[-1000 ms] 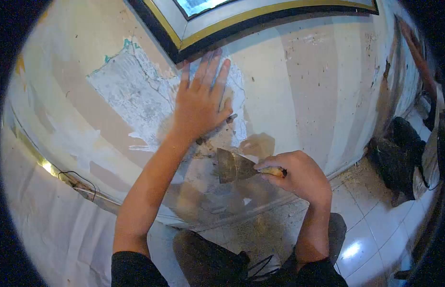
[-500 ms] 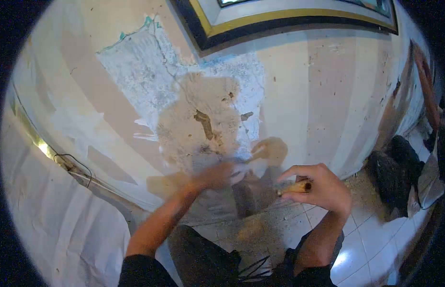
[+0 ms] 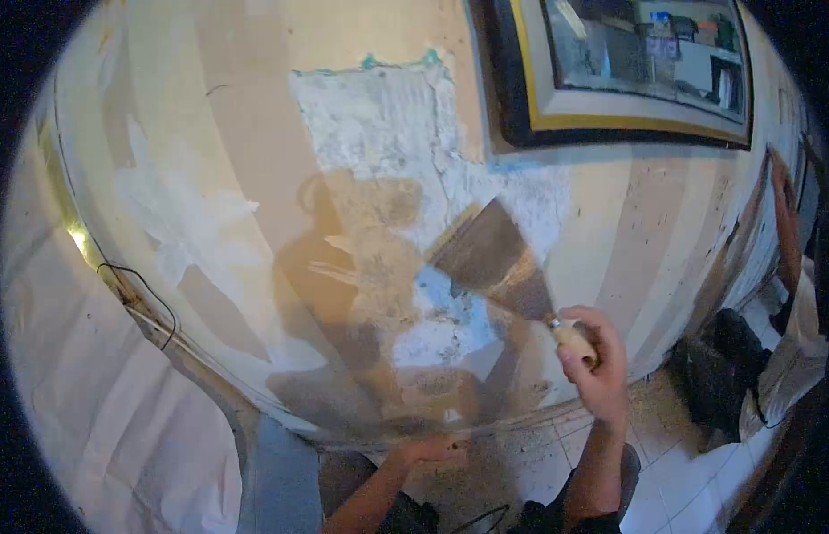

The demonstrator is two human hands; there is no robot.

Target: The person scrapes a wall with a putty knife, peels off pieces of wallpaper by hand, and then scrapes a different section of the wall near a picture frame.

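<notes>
My right hand [image 3: 597, 360] is wrapped round the wooden handle of a wide scraper [image 3: 499, 258]. Its broad metal blade points up and left, over the bare patch of the wall [image 3: 374, 116], where the striped covering is gone and whitish, rough plaster shows. Whether the blade edge touches the plaster I cannot tell. My left hand [image 3: 437, 448] is low, near the foot of the wall, over my lap; its fingers are blurred and I cannot make out anything in them. My shadow falls across the patch.
A framed mirror or glass picture [image 3: 628, 129] hangs at the upper right. A pale sheet [image 3: 138, 392] covers something at the left, with a black cable [image 3: 152, 289] beside it. Dark bags or cloth [image 3: 722, 356] lie on the tiled floor [image 3: 655, 472] at the right.
The scraper has swung up to the wall in my right hand. My left hand has dropped away from near the blade. The view has shifted, so the frame and patch sit lower and further right.
</notes>
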